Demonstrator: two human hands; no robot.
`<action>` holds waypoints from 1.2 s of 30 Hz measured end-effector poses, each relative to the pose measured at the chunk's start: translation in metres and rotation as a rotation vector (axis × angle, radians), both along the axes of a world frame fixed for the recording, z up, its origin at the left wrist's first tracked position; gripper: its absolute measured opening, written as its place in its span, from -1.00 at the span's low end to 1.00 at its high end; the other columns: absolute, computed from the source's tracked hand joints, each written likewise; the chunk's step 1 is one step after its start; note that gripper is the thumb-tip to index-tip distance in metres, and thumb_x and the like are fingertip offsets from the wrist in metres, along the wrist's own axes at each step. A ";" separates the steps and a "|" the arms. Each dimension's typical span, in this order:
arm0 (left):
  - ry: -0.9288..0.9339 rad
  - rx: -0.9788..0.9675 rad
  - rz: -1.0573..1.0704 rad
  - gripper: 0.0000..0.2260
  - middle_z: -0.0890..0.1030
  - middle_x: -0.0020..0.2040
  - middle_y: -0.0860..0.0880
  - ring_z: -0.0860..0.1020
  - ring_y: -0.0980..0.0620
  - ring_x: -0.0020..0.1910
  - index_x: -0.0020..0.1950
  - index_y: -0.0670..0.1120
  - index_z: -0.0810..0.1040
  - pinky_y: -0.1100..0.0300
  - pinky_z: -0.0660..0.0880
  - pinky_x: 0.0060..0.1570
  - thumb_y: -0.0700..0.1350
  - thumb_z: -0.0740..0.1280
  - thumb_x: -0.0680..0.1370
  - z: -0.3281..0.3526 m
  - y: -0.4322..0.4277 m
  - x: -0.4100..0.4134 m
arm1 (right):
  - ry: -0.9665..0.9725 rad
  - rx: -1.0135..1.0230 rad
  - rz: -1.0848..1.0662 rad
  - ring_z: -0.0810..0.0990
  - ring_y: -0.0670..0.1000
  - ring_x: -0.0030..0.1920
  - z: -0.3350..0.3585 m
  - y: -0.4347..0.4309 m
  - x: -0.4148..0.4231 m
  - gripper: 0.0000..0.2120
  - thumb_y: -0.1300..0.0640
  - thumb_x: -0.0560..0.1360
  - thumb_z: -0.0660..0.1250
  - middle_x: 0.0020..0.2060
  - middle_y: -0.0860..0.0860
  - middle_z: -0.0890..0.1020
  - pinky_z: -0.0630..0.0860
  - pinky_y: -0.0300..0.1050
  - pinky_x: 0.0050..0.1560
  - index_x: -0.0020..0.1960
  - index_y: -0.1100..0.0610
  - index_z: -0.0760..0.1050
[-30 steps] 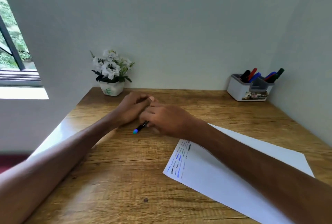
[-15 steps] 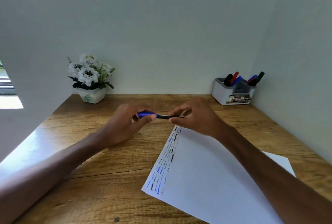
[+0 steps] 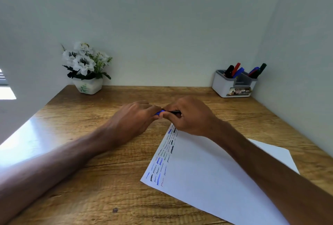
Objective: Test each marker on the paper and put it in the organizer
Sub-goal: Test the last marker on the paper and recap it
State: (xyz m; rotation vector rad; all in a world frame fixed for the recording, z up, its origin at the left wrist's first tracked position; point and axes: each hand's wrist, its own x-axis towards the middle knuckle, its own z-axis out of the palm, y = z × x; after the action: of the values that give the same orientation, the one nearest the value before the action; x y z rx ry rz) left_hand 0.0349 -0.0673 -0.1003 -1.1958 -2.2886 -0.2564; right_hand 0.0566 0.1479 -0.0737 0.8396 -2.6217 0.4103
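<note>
A single wide-angle camera, worn on the head, looks forward and down. It sees the desk (image 3: pixel 90 179) from close up, facing the back wall (image 3: pixel 162 35).

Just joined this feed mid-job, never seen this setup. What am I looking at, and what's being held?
No machine here: a person works bare-handed, filmed by one camera on their head, looking down. The left hand and right hand both grip a black marker with a blue end over the wooden table. A white sheet of paper with scribbled test strokes lies at right. A white and grey plastic organizer holding several markers stands far right; a white pot of white flowers far left.
</note>
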 end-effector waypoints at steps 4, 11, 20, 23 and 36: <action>0.106 -0.028 0.015 -0.75 0.74 -0.12 -0.11 0.69 -0.11 -0.19 0.17 -0.19 0.65 0.03 0.59 -0.36 -0.07 0.36 0.59 0.004 -0.003 0.004 | 0.118 0.115 -0.058 0.50 -0.09 -0.38 0.000 0.002 0.002 -0.64 -0.21 0.63 0.22 -0.32 -0.09 0.67 0.22 -0.18 -0.44 -0.01 -0.04 0.70; -0.132 0.125 0.200 -0.74 0.61 0.01 -0.01 0.46 0.12 -0.19 0.31 -0.08 0.44 0.20 0.35 -0.17 0.02 0.16 0.72 -0.004 -0.003 -0.002 | -0.134 -0.014 -0.267 0.56 0.01 -0.25 0.005 0.022 -0.005 -0.67 -0.13 0.70 0.05 -0.26 -0.03 0.60 0.43 -0.05 -0.22 -0.08 -0.04 0.47; -0.608 0.298 -0.088 -0.91 0.58 -0.19 0.12 0.49 0.18 -0.27 0.09 0.03 0.53 0.36 0.41 -0.25 -0.15 0.34 0.63 -0.002 0.008 0.012 | -0.715 -1.167 -0.031 0.68 0.06 -0.10 0.014 0.030 -0.007 -0.68 0.43 0.63 0.16 0.03 0.23 0.72 0.64 -0.12 -0.18 0.24 0.24 0.60; -0.775 0.121 -0.150 -0.72 0.61 -0.23 0.26 0.51 0.26 -0.31 0.28 0.08 0.56 0.40 0.40 -0.29 0.02 0.44 0.59 0.003 0.012 0.015 | -0.698 -1.209 0.049 0.68 0.08 -0.03 0.008 0.036 -0.007 -0.68 0.33 0.55 0.39 0.08 0.27 0.70 0.66 -0.11 -0.13 0.30 0.31 0.54; -0.620 -0.175 -0.048 -0.33 0.62 -0.09 0.03 0.54 0.06 -0.11 0.53 0.27 0.37 0.07 0.50 -0.11 0.49 0.27 0.46 0.005 0.007 -0.002 | -0.709 -0.954 -0.025 0.74 0.24 0.02 0.043 0.012 0.039 -0.64 0.00 0.64 0.31 -0.02 0.23 0.75 0.70 0.03 0.00 0.15 0.30 0.65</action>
State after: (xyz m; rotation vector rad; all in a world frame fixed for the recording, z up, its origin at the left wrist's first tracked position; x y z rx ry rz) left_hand 0.0330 -0.0608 -0.0956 -1.4056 -2.8608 -0.5125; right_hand 0.0956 0.1604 -0.0309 0.3403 -2.4473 2.0260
